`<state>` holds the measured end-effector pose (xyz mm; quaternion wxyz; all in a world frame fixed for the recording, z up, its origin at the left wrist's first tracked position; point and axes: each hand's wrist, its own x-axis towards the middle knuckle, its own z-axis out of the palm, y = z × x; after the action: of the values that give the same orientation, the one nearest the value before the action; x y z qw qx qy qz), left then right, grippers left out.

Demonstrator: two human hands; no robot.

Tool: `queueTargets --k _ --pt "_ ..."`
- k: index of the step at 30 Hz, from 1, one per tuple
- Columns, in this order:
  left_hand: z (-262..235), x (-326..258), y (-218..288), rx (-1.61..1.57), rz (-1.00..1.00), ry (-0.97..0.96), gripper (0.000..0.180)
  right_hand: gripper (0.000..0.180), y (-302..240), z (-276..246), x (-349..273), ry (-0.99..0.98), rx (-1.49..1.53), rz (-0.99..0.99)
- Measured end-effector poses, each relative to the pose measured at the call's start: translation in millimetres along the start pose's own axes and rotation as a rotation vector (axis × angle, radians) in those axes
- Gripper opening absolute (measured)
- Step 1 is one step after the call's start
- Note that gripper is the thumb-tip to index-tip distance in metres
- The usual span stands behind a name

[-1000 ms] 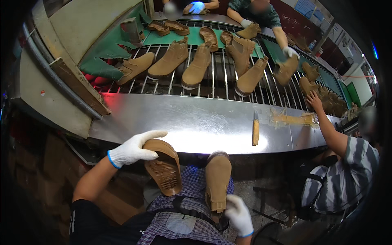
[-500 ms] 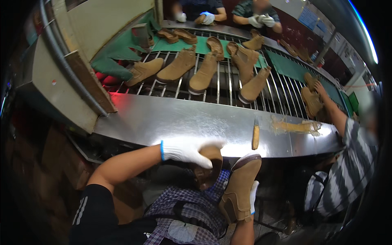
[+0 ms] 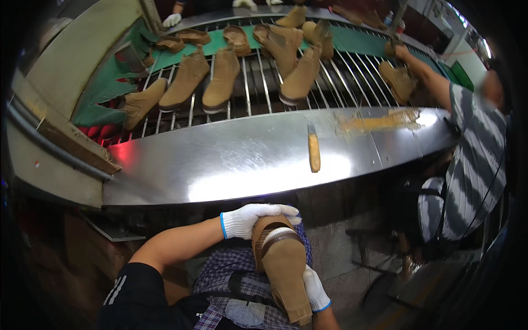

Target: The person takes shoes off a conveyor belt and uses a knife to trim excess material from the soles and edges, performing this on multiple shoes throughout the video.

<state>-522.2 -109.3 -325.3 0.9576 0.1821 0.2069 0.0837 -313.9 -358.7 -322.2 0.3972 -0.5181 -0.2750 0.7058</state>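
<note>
Over my lap I hold a tan suede ankle boot [image 3: 285, 272], its shaft toward me and its heel end away. My right hand [image 3: 315, 289], in a white glove, grips it from the right; part of the fingers is behind the boot. A brown shoe sole [image 3: 258, 231] is against the boot's far end, meeting it at an angle, with a pale band of the boot's edge showing between them. My left hand [image 3: 257, 218], also gloved in white with a blue cuff, is closed on the sole from the far left side.
A steel ledge [image 3: 220, 165] runs ahead of me, bearing a wooden-handled knife [image 3: 314, 151]. Beyond it, several boots [image 3: 223, 80] and soles [image 3: 236, 38] rest on a conveyor of metal rods [image 3: 264, 85]. At right, a co-worker's arm [image 3: 429, 74] reaches over the conveyor.
The sole and boot, apart before, have come together over my lap. My right hand brought the boot left and closer. The view has tilted and shifted; the conveyor appears higher.
</note>
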Motion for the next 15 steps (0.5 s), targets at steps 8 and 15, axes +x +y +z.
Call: queueTargets --k 8,15 --pt "35 -5 32 0.132 0.012 0.051 0.065 0.079 1 -4 -7 0.008 0.061 0.131" --pt "35 1 35 0.152 0.035 0.033 0.066 0.079 -4 2 -9 0.024 0.112 0.096"
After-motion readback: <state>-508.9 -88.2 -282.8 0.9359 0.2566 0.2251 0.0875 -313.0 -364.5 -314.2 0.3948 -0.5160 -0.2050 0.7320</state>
